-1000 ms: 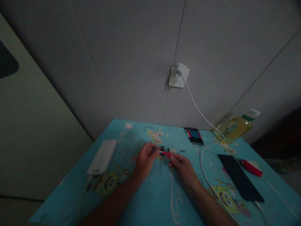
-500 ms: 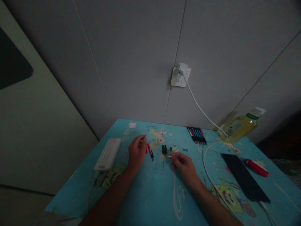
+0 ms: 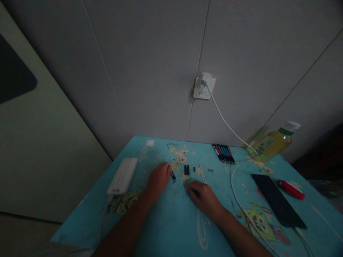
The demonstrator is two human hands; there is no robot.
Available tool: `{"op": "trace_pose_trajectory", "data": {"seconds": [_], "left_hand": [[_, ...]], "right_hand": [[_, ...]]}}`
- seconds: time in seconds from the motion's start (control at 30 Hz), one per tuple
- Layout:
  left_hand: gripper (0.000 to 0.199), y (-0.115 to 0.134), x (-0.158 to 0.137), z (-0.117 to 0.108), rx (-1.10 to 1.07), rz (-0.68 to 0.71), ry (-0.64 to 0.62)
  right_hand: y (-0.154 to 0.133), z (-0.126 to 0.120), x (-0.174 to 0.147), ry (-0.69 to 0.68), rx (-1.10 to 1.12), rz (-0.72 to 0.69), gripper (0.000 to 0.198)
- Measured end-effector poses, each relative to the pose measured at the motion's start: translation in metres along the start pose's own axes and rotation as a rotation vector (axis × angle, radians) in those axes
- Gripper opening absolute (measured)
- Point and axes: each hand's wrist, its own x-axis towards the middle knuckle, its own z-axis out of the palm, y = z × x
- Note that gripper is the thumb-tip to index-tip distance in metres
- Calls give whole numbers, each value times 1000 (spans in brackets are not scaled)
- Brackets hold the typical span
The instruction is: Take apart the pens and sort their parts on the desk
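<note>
My left hand (image 3: 160,177) rests low over the table, fingers curled down at a red-and-black pen piece (image 3: 173,175) whose dark end sticks out past them. What lies under those fingers is hidden. To the right, my right hand (image 3: 201,194) has thumb and fingers pinched together just above the tabletop. Something tiny and pale may be at its fingertips, too small to name. Between and beyond the hands lie two black tubular pieces (image 3: 187,170), a small dark piece (image 3: 194,169) and thin white sticks like pen refills (image 3: 201,173), partly behind the right hand.
A row of pens (image 3: 223,154) lies at the back. On the left is a white power bank (image 3: 123,175). At the right stand a bottle of yellow liquid (image 3: 273,144), a flat black slab (image 3: 278,201) and a red object (image 3: 291,189). A white cable (image 3: 222,117) runs from the wall charger.
My left hand has come down and nearer, covering most of the red pen pieces. My right hand has shifted left and toward me, showing more of the white sticks.
</note>
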Motion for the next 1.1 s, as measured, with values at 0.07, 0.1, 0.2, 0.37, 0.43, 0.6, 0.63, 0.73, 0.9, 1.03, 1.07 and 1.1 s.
{"op": "trace_pose_trajectory", "data": {"seconds": [0.07, 0.1, 0.2, 0.37, 0.43, 0.6, 0.63, 0.73, 0.9, 1.03, 1.07, 1.1], "left_hand": [[28, 2, -2, 1, 24, -10, -16], [27, 3, -2, 1, 42, -9, -39], [22, 4, -4, -2, 100, 42, -140], [20, 3, -6, -13, 168, 191, -262], [23, 1, -6, -17, 190, 219, -283], [24, -9, -5, -23, 161, 241, -321], [22, -11, -4, -24, 128, 244, -329], [17, -15, -3, -25, 48, 245, -337], [14, -7, -1, -26, -47, 219, -264], [21, 8, 0, -28, -489, 121, -97], [24, 11, 0, -27, -651, 56, -69], [28, 14, 0, -27, -807, -16, -61]], "right_hand": [[0, 0, 0, -4, 1, -12, 23], [0, 0, 0, -3, 3, -15, 23], [-1, 0, 0, 0, 9, -17, 24], [-2, -2, 0, -3, 9, -19, 25], [-2, -1, 0, 0, 11, -23, 25], [1, 0, 0, 6, 14, -13, 24], [1, 0, 0, 7, 14, -11, 24], [1, 0, 0, 0, 18, -8, 24], [-2, -1, 1, -3, 25, -7, 25], [-1, 0, 1, 4, 19, -13, 26], [0, 0, 1, 8, 18, -14, 26], [0, 0, 1, 8, 18, -16, 26]]}}
